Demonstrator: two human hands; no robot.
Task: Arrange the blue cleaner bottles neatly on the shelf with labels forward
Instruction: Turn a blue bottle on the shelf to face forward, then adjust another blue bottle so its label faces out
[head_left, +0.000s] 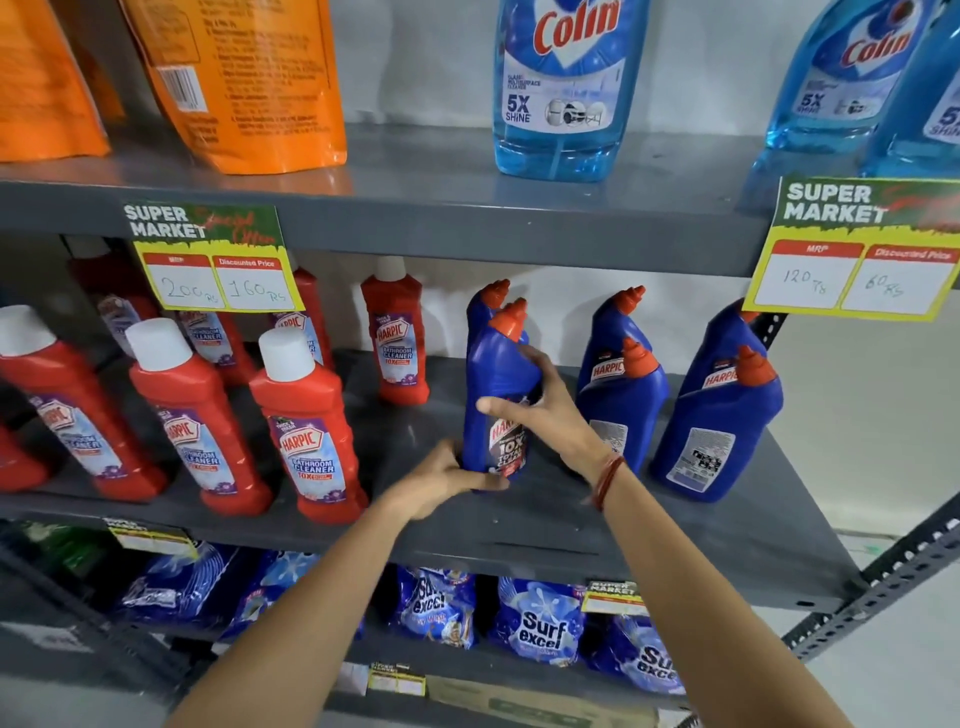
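Note:
Several blue cleaner bottles with orange caps stand on the grey middle shelf (571, 525). The front left blue bottle (496, 379) shows its label towards me. My right hand (540, 410) wraps its middle from the right and my left hand (441, 475) grips its base. Another blue bottle (480, 306) stands right behind it. The front middle blue bottle (626, 400) and the front right blue bottle (719, 421) show their white back labels. Behind each of them a further blue bottle (610, 332) faces forward.
Red bathroom cleaner bottles (306, 415) fill the shelf's left half. Price tags (218, 260) hang from the upper shelf edge. Clear blue glass-cleaner bottles (563, 88) and orange pouches (244, 78) stand above. Detergent packs (540, 623) lie on the shelf below.

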